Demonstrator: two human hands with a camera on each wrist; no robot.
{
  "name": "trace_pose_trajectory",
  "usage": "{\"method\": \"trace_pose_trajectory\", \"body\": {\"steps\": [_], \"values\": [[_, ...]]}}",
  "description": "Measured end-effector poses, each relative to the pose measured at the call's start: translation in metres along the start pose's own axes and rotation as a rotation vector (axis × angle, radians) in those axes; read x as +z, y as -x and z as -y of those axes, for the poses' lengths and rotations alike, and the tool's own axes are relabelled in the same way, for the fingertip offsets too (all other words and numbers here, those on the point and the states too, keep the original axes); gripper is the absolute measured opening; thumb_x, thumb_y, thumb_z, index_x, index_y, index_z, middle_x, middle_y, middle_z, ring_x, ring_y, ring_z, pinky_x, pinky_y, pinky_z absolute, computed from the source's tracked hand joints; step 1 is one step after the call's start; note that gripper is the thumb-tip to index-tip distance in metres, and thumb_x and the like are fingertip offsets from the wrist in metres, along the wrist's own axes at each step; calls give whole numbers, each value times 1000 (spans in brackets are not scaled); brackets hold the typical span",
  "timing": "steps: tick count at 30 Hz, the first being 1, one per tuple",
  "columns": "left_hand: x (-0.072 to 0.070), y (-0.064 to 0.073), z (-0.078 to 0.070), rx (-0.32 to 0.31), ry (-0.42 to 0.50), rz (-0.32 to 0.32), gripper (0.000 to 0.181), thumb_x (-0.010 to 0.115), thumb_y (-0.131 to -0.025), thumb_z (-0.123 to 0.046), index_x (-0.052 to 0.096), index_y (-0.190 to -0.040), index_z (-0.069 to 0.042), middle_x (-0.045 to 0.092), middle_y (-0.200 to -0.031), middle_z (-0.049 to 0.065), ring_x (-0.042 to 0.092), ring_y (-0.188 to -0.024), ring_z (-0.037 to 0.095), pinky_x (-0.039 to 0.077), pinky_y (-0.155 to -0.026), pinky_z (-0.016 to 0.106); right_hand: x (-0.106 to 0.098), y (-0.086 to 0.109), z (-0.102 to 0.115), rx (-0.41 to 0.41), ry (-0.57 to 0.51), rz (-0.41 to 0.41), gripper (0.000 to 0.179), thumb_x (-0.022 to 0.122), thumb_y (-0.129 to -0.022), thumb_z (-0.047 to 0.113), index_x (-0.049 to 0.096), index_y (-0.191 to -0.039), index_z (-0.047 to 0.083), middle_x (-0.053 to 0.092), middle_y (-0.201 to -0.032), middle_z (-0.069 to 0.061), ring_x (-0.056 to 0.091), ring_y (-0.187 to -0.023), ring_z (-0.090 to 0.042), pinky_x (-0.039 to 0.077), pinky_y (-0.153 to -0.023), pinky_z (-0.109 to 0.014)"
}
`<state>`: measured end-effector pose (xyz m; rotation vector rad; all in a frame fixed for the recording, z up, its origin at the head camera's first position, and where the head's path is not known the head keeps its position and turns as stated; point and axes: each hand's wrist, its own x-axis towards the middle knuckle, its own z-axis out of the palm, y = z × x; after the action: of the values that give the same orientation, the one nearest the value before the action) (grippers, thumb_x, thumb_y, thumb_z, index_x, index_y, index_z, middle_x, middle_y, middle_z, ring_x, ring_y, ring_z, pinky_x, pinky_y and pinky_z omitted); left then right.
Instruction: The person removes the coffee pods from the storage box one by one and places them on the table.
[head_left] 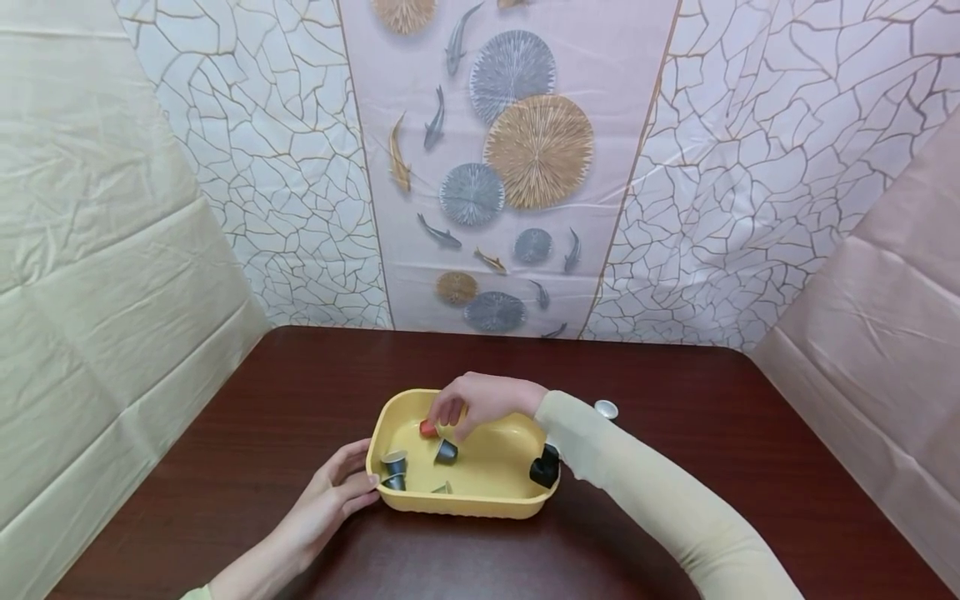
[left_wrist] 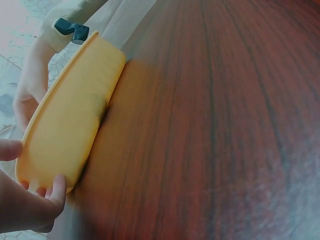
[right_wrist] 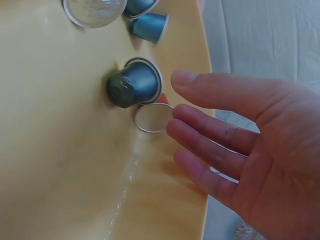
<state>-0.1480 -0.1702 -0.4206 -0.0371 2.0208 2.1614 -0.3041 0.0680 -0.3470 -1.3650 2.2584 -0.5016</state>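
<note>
My left hand (head_left: 333, 493) grips the left front corner of a yellow plastic basin (head_left: 480, 505), fingers on its outer wall and a fingertip at the rim. Over the basin reaches my right hand (head_left: 480, 398), fingers pointing down. A red coffee capsule (head_left: 427, 428) lies at its fingertips; in the right wrist view thumb and fingers stand apart, right beside that capsule's round rim (right_wrist: 154, 131). Close by, a dark blue capsule (head_left: 447, 452) lies on its side. Two more blue capsules (head_left: 393, 463) sit in the left front corner, near a pale clear-looking capsule (head_left: 442, 488).
Black objects (head_left: 544, 468) sit at the basin's right end, partly behind the right sleeve. A small white round item (head_left: 606, 409) lies on the dark wooden table (head_left: 675, 392) beyond the right arm. Patterned cloth (head_left: 480, 167) hangs behind the table.
</note>
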Motion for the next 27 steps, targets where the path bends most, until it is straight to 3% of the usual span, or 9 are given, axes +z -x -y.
{"method": "trace_pose_trajectory", "body": {"steps": [11, 21, 27], "values": [[0, 1, 1, 6, 2, 10, 63, 58, -92, -8, 32, -149, -4, 37, -149, 23, 55, -121, 21, 51, -96, 30, 13, -14, -4, -2, 20, 87, 37, 80, -79, 5, 71, -114, 10, 73, -104, -4, 68, -93, -12, 52, -82, -15], [0, 0, 0, 2, 1, 9, 63, 58, -92, -8, 32, -149, -4, 38, -149, 22, 55, -121, 20, 51, -97, 31, 20, -21, -3, 22, 79, 120, 36, 83, -76, 6, 73, -111, 10, 73, -105, -2, 63, -86, -6, 49, -78, -14], [-2, 1, 2, 38, -7, 27, 63, 56, -93, -7, 29, -150, -1, 36, -150, 24, 55, -120, 18, 51, -96, 31, 22, -23, -5, 20, 93, 130, 34, 84, -75, 7, 74, -107, 10, 74, -102, 0, 58, -81, 0, 47, -74, -12]]}}
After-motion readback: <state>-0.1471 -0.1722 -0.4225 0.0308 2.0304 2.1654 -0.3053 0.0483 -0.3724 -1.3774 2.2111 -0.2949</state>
